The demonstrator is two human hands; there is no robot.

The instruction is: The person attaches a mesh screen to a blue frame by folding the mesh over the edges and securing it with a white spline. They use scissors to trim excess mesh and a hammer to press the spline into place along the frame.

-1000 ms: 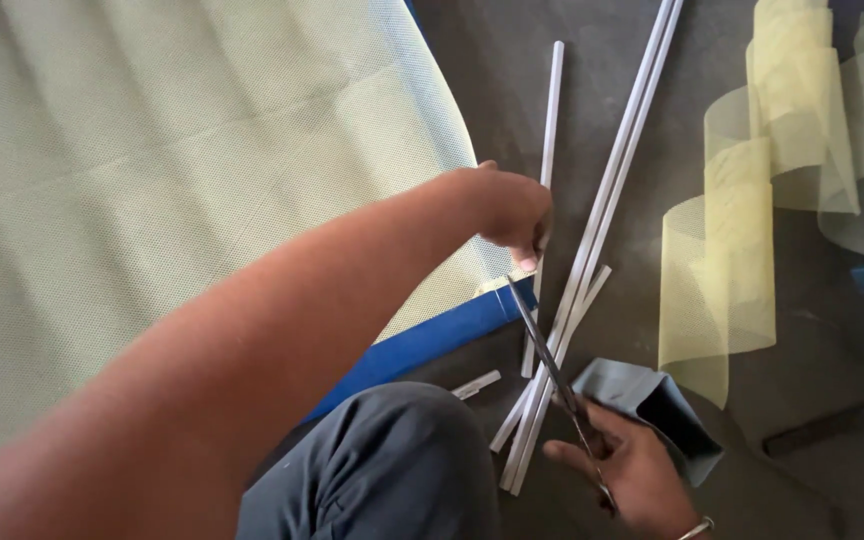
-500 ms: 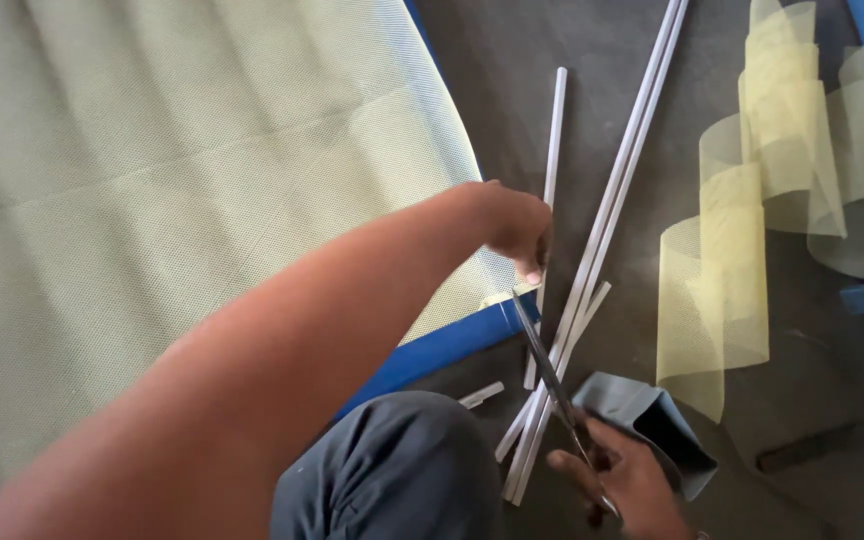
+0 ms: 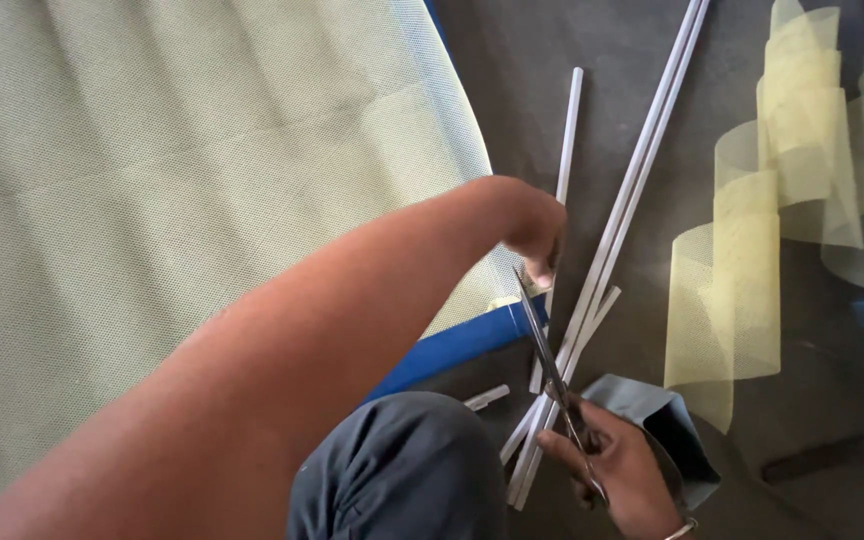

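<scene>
A pale yellow-green mesh sheet stretches over a blue frame and fills the left of the head view. My left hand reaches across it and pinches the mesh at its lower right edge. My right hand grips steel scissors by the handles. Their blades point up toward the left hand's fingers and meet the mesh edge by the frame's corner. My knee in grey trousers sits below the frame.
Several long white strips lie on the dark floor beside the frame, with a short white offcut near my knee. Curled yellow mesh strips lie at the right. A grey-blue open container sits by my right hand.
The view has shifted slightly. My left hand has slid a little down the mesh edge, and the scissors stay at the edge just below it.
</scene>
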